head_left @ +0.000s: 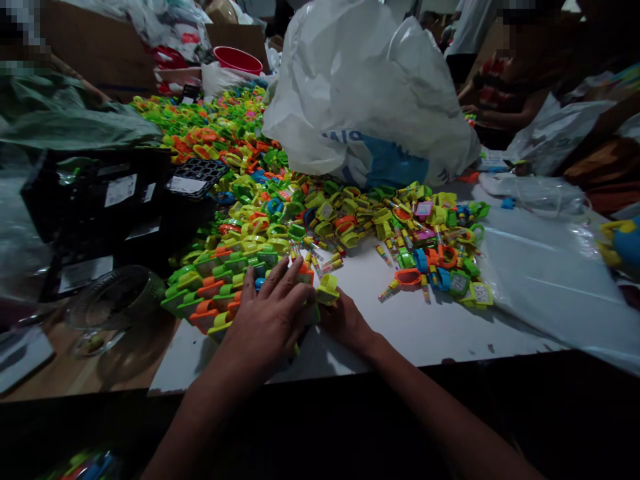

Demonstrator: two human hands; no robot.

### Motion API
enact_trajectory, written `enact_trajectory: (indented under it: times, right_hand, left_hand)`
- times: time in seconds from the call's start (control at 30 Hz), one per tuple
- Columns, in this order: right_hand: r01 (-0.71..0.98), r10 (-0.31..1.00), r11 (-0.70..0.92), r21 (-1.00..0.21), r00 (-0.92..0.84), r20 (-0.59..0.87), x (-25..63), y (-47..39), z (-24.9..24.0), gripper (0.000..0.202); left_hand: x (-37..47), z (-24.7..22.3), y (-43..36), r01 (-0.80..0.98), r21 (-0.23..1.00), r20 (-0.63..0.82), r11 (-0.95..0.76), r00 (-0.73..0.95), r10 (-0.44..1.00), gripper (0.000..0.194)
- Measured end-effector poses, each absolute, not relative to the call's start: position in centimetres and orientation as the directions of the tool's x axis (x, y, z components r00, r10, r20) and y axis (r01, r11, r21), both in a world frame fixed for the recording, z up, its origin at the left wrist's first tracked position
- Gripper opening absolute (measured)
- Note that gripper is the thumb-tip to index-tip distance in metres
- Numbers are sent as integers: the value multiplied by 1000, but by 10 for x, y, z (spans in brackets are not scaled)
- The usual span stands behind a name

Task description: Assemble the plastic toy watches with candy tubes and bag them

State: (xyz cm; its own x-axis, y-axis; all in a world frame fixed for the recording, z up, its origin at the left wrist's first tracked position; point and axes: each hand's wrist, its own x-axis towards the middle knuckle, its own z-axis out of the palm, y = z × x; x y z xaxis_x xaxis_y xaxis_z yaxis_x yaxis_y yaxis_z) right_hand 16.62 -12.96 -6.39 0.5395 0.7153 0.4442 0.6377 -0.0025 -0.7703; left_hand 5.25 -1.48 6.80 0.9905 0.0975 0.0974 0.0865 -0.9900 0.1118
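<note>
Rows of green, orange and yellow plastic toy watches (207, 293) stand packed together at the table's front left. My left hand (273, 310) lies over the right end of these rows, fingers stretched out and touching them. Beside it, my right hand (347, 320) is closed at a yellow-green toy watch (327, 290); its fingertips are partly hidden. Small clear tubes with coloured contents (330, 262) lie just beyond my hands. To the right is a loose cluster of toy watches (435, 260), some with tubes among them.
A large heap of toy watches (240, 153) stretches back. Behind it stands a bulging white sack (370, 87). Black crates (100, 207) and a clear plastic jar (120, 300) are on the left. Clear plastic bags (540, 267) cover the right side. Another person (515, 100) sits at the back right.
</note>
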Motion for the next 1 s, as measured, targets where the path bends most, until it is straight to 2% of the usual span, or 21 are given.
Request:
enact_trajectory:
  times: [0.17,0.4,0.6,0.8,1.0]
  right_hand:
    - [662,723,60,-747,487,490,167,-131,-69,27]
    - [670,728,47,-741,485,485,168,-130,-72,18]
    - [685,739,92,-723,440,511,171,-132,-67,23]
    - [718,768,36,-695,425,480,167,-132,-64,19]
    - [663,795,8,-748,450,406,163,-131,-56,34]
  left_hand:
    - [53,66,-15,101,121,122,-988,986,116,23]
    - [52,67,-16,118,104,115,-988,985,129,21]
    - [50,68,-15,105,94,104,-990,988,115,21]
    - [51,67,-15,99,73,112,-992,988,107,27]
    - [51,68,-13,64,81,116,-995,990,73,41]
